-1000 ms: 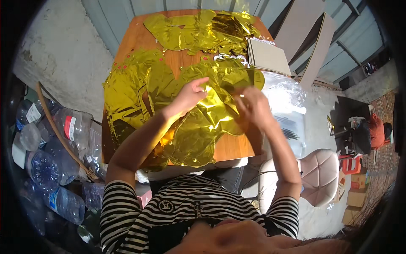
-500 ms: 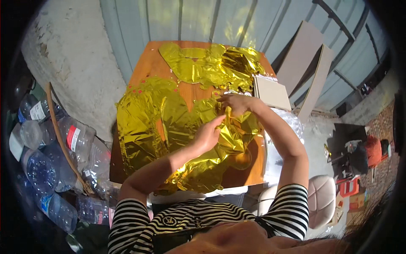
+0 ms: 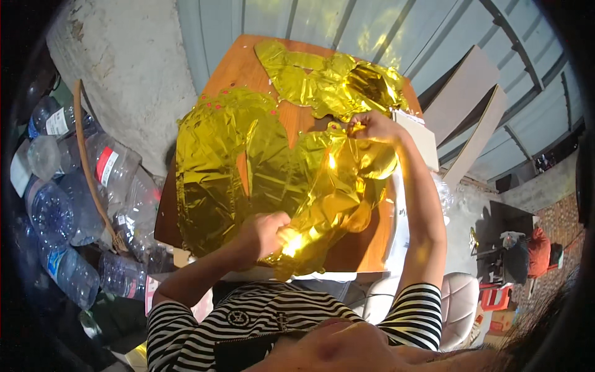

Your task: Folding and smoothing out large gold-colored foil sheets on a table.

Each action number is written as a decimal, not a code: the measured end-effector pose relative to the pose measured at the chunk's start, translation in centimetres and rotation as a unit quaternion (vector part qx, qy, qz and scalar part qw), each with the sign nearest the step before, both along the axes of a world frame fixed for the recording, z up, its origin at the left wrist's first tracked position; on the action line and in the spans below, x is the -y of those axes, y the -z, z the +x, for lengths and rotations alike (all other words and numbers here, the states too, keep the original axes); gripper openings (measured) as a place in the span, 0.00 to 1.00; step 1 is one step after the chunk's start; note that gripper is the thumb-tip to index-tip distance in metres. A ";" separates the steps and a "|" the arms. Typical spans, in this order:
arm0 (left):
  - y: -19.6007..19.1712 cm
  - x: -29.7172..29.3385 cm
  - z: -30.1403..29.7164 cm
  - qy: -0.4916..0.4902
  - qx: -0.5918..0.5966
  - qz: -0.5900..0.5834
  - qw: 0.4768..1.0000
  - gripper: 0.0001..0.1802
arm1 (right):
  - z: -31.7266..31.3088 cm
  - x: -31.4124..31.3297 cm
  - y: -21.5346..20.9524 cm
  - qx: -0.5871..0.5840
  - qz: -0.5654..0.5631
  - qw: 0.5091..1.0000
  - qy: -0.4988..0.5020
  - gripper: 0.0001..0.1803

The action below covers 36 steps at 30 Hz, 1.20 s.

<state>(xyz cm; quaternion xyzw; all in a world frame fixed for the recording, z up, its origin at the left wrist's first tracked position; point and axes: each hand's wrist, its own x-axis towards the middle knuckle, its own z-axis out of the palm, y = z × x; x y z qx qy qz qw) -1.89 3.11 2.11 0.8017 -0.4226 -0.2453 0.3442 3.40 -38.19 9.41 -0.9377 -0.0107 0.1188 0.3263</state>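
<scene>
A crinkled piece of shiny gold foil [image 3: 338,192], shaped like a flat balloon, is pulled taut between my two hands over the near right part of the wooden table [image 3: 356,255]. My left hand [image 3: 263,235] is closed on its near end, close to the table's front edge. At its far end my right hand [image 3: 373,127] pinches the foil's edge, beside a small red dot [image 3: 334,126]. Another broad gold foil piece [image 3: 214,161] lies flat on the left, with slits showing wood. A third gold foil piece [image 3: 304,84] lies along the back.
Beige boards [image 3: 416,137] sit at the table's right edge, and tall panels [image 3: 455,93] lean on the metal wall. Large clear plastic bottles [image 3: 52,204] crowd the left side beside a curved stick [image 3: 83,136]. A pale padded chair [image 3: 458,304] stands at the near right.
My left hand has drawn back toward me and closed on the foil's near end, stretching it out. The right hand still holds the far end. The whole view has shifted and tilted slightly.
</scene>
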 end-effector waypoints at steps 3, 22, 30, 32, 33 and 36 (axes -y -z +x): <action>1.1 -1.3 -2.0 -0.049 0.006 -0.103 0.993 0.12 | 2.0 -2.1 -0.8 0.001 -0.070 0.997 -0.017 0.15; 3.0 -1.5 -2.1 -0.129 0.148 -0.095 0.976 0.15 | -13.2 -0.8 -4.1 0.511 -0.149 0.765 0.363 0.24; 2.5 -1.6 -2.0 -0.136 0.140 -0.053 0.979 0.17 | -27.9 -17.0 5.7 0.390 -0.173 0.892 0.150 0.16; 2.0 -2.0 -2.3 -0.134 0.135 -0.053 0.980 0.17 | -27.2 -22.1 6.4 0.274 -0.148 0.950 0.034 0.21; 1.8 -2.2 -2.4 -0.141 0.141 -0.030 0.980 0.17 | -27.3 -23.3 7.7 0.273 -0.126 0.954 0.012 0.24; 1.3 -2.8 -2.4 -0.151 0.140 -0.004 0.979 0.17 | -27.0 -24.5 9.3 0.251 -0.114 0.961 -0.015 0.33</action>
